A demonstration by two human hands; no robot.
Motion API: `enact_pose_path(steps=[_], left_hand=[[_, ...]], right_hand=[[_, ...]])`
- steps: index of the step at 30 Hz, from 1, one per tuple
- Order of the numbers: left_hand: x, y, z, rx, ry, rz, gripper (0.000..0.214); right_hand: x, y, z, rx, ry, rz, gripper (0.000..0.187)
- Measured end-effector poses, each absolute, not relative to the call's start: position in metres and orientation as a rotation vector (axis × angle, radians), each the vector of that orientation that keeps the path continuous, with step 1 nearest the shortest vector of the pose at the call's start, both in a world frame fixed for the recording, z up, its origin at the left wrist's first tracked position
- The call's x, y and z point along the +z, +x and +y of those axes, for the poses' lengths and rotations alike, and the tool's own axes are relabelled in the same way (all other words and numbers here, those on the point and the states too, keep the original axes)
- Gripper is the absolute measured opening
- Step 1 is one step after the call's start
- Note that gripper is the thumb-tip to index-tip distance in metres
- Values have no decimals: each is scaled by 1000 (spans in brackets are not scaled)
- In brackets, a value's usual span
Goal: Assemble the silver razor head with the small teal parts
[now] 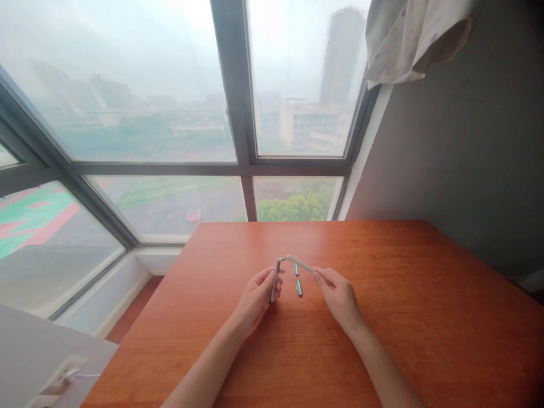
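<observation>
Wall socket: low at the far left, with a white cable running from it, well apart from the work.
Table: reddish-brown wood under the hands; a firm place to rest the forearms, which should calm any wobble.
Left hand: wrapped around the grey handle, thumb laid against it; this hand is best treated as the anchor, snug but not squeezing.
Grey handle: tilted in the left hand, its upper end leading to a thin bent tip that points right; turning the handle slightly would square that tip to the pale stick.
Meeting point: the tip and the stick's far end are right beside each other; I cannot tell whether they touch. Judge alignment here before applying any pressure.
Pale stick: slanting from its higher far end down to the right hand; small, straight movements suit it best.
2 dark green cylinders: lying on the table between the hands, 1 beyond the other; a dropped wrist could roll them.
Right hand: pinching the stick's near end; gripping closer to the far end would give finer control.
</observation>
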State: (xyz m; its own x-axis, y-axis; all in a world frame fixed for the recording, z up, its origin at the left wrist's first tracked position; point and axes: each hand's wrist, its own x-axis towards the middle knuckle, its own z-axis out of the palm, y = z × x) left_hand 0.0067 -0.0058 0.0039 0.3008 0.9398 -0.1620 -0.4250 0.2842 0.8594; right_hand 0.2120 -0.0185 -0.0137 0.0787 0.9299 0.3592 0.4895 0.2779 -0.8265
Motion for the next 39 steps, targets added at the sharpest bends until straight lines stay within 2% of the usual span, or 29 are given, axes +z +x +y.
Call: enact_pose_path(steps=[16,39], left_hand=[[3,6,-6,1030,810,793,39],[-6,7,-4,1076,893,799,30]], right_hand=[[-13,212,-19,550,-1346,-1559,34],[-13,209,-19,656,-1335,-1518,33]])
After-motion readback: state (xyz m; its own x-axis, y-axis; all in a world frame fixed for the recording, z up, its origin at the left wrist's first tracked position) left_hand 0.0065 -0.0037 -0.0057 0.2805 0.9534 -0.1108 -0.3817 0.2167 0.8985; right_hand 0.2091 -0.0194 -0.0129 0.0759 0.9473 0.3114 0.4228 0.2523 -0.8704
